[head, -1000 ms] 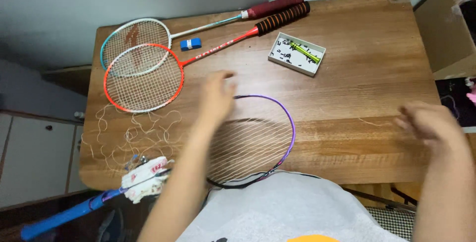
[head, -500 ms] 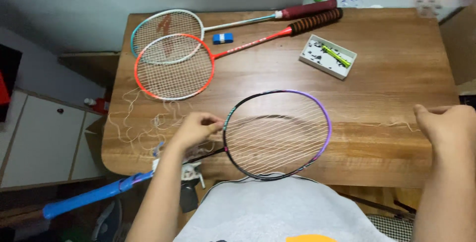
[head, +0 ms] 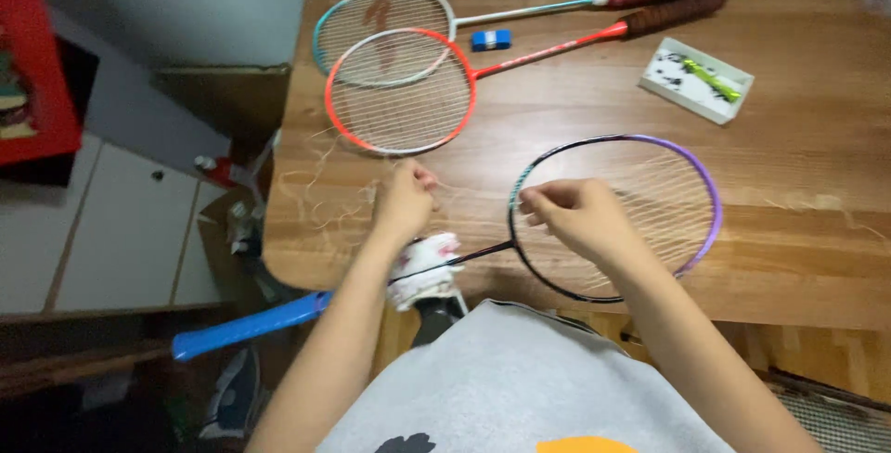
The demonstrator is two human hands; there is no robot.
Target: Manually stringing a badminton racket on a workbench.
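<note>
My left hand (head: 406, 200) sits at the left of the purple-and-black racket (head: 701, 188), fingers pinched together on a thin pale string (head: 464, 190) that runs across toward the frame. My right hand (head: 577, 214) is over the left part of the racket head, thumb and fingertips pressed together at the strings near the rim (looks like a pinch on a strand, but it's too fine to say which one).

The racket lies flat on the wooden table (head: 817, 156), head near the front edge, shaft running left and down past my left wrist to a white wrapped bundle (head: 425, 272) at the table edge. A blue handle (head: 246, 326) sticks out lower left, off the table.

Loose tangle of cut string (head: 320, 202) lies on the table's left end, just beside my left hand.

Further back: an orange-framed racket (head: 464, 100) overlapping a white-and-teal racket (head: 325, 31), handles pointing right. A small blue block (head: 490, 40) lies between their shafts. A shallow white tray (head: 654, 77) with small dark bits and a yellow-green piece sits right of them, well apart from both hands.
</note>
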